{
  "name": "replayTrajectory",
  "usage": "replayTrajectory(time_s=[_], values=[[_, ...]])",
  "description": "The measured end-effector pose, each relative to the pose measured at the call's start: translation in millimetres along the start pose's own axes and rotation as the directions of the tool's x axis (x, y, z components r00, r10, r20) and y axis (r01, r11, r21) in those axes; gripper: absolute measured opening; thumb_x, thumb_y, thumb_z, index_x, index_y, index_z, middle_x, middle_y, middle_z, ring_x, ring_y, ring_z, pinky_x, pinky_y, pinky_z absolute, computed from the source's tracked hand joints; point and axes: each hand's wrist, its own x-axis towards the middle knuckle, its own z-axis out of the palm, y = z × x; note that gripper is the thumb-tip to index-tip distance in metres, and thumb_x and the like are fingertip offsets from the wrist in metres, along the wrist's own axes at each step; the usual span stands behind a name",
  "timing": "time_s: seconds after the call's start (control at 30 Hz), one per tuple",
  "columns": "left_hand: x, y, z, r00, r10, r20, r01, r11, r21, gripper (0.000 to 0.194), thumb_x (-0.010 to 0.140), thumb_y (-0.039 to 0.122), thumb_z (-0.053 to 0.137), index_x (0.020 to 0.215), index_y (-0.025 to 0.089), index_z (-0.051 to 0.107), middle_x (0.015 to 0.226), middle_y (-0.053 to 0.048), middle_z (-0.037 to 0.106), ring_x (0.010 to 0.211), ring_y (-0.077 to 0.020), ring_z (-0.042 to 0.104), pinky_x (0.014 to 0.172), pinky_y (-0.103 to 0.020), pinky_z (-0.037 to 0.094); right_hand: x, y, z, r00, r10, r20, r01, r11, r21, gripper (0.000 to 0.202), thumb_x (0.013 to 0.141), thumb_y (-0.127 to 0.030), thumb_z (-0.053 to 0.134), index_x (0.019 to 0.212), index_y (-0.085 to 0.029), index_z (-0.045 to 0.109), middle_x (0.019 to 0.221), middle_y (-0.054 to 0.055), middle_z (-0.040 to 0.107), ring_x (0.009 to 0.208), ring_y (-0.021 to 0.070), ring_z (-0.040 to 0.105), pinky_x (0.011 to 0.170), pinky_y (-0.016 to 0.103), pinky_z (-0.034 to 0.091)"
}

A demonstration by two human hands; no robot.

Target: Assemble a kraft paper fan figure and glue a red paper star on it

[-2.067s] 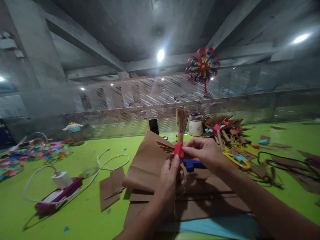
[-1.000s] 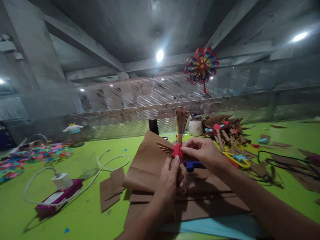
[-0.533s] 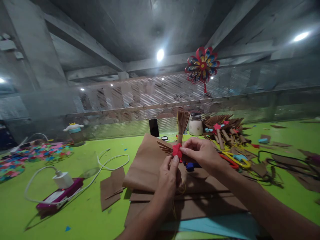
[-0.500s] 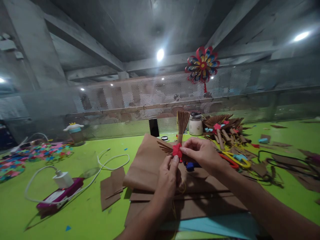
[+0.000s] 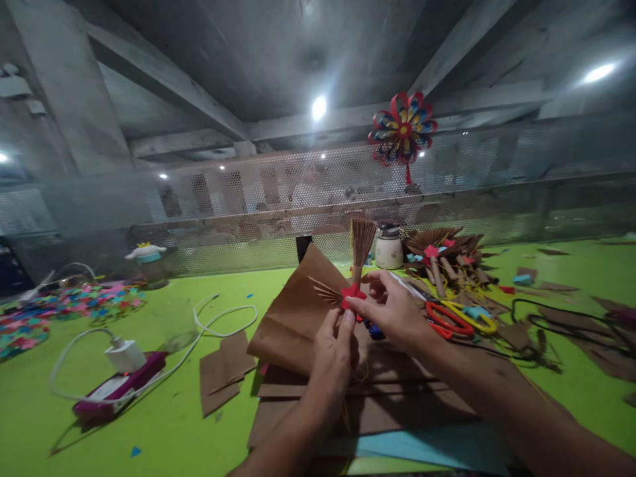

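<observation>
My left hand (image 5: 334, 354) grips the stem of a small folded brown paper fan (image 5: 325, 292) held above a stack of brown paper sheets (image 5: 318, 371). A red paper star (image 5: 352, 293) sits at the fan's base. My right hand (image 5: 392, 311) pinches that red star with thumb and forefinger from the right. A yellow string hangs below my left hand. Just behind my right hand, a blue glue gun (image 5: 372, 329) is mostly hidden.
Red and yellow scissors (image 5: 457, 319) lie right of my hands on the green table (image 5: 163, 424). Behind them are a pile of finished brown fans (image 5: 447, 255), a white jar (image 5: 388, 249), a phone with charger and cable (image 5: 116, 381), coloured scraps (image 5: 74, 305) and a mesh partition (image 5: 248, 212).
My right hand has shifted lower and left, uncovering the scissors. The fan and star sit a little higher against the lifted brown sheet. My left hand keeps its grip.
</observation>
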Motion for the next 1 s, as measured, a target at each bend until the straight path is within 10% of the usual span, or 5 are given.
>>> replayTrajectory(time_s=[1.0], values=[[-4.1, 4.0, -1.1, 1.000, -0.026, 0.009, 0.026, 0.999, 0.043, 0.037, 0.073, 0.054, 0.049, 0.066, 0.018, 0.041, 0.040, 0.007, 0.038, 0.034, -0.0063, 0.033, 0.035, -0.018, 0.027, 7.8, 4.5, 0.3, 0.991, 0.098, 0.089, -0.112, 0.977, 0.180, 0.041, 0.072, -0.048, 0.056, 0.095, -0.014, 0.053, 0.083, 0.007, 0.060, 0.071, 0.0175, 0.058, 0.061, 0.029, 0.048]])
